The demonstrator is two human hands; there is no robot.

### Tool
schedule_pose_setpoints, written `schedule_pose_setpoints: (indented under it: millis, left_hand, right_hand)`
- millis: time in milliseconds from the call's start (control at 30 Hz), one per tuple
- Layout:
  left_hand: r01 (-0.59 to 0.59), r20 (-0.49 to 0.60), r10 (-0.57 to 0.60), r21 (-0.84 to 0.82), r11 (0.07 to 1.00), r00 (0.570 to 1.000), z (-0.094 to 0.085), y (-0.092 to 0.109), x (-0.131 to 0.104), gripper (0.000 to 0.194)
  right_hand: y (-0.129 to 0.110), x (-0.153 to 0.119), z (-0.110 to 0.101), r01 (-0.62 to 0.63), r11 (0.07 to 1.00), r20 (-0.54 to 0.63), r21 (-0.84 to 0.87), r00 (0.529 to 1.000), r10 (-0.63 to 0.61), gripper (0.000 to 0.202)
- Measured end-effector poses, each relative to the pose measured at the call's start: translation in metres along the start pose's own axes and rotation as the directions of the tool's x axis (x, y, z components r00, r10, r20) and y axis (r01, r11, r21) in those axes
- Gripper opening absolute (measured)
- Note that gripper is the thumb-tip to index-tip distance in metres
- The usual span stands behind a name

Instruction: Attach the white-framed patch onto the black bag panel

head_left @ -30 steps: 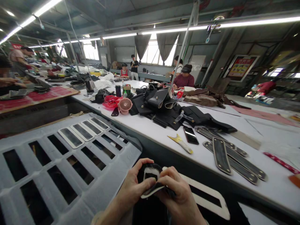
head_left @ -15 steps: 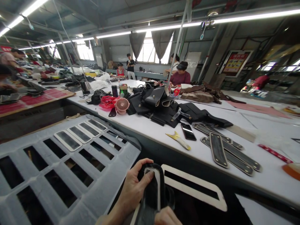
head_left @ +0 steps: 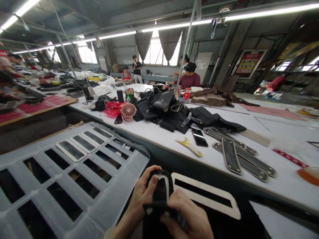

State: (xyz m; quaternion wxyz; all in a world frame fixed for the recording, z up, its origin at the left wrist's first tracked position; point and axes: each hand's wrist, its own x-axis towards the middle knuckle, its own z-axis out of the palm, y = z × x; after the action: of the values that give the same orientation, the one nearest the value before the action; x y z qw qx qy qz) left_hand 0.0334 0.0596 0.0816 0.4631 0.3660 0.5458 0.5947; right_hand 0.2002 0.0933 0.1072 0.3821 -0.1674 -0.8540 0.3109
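Note:
My left hand (head_left: 142,196) is closed around the rounded end of a black leather piece (head_left: 170,180), its thumb pressing on the inner face. A white border (head_left: 166,182) runs along the inside of that end. In my right hand (head_left: 190,212), the fingers pinch the end of a black strip (head_left: 155,209) with small shiny metal studs, held over the lower part of the leather piece. Whether the strip and the piece are joined cannot be made out. Just right of my hands lies a long cream frame (head_left: 206,191) with a dark slot.
A grey sheet (head_left: 109,196) with rectangular openings lies at left, bearing several white-edged dark panels (head_left: 71,150). On the white table (head_left: 174,154) are a yellow-handled tool (head_left: 189,147), a phone (head_left: 199,137), studded black straps (head_left: 231,156), black leather bags (head_left: 163,103) and a pink fan (head_left: 128,111).
My right hand has risen from the bottom edge, bringing the studded strip end up over the leather piece. My left hand keeps its hold, its thumb shifted slightly. The view has moved slightly.

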Motion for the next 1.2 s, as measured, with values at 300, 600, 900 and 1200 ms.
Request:
schedule_pose_setpoints:
  millis: [300,600,900,1200]
  left_hand:
    - [0.071,-0.018,-0.093,-0.508,0.859,0.996,-0.006,-0.011,-0.005,0.071]
    - [0.033,-0.175,-0.044,-0.067,0.997,0.984,-0.003,-0.004,-0.004,0.044]
    - [0.057,-0.204,-0.049,0.034,0.998,0.978,-0.003,-0.003,-0.003,0.045]
    - [0.092,-0.271,-0.088,0.003,0.996,0.959,0.001,0.0,0.001,0.05]
  right_hand:
    - [0.027,-0.012,0.031,-0.458,0.889,-0.058,0.009,0.887,0.457,0.016]
    - [0.022,-0.015,0.054,-0.517,0.847,-0.255,0.122,0.808,0.53,0.026]
    - [0.023,-0.017,0.065,-0.564,0.801,-0.328,0.201,0.731,0.598,0.035]
    - [0.024,-0.016,0.071,-0.603,0.752,-0.335,0.266,0.674,0.659,0.03]
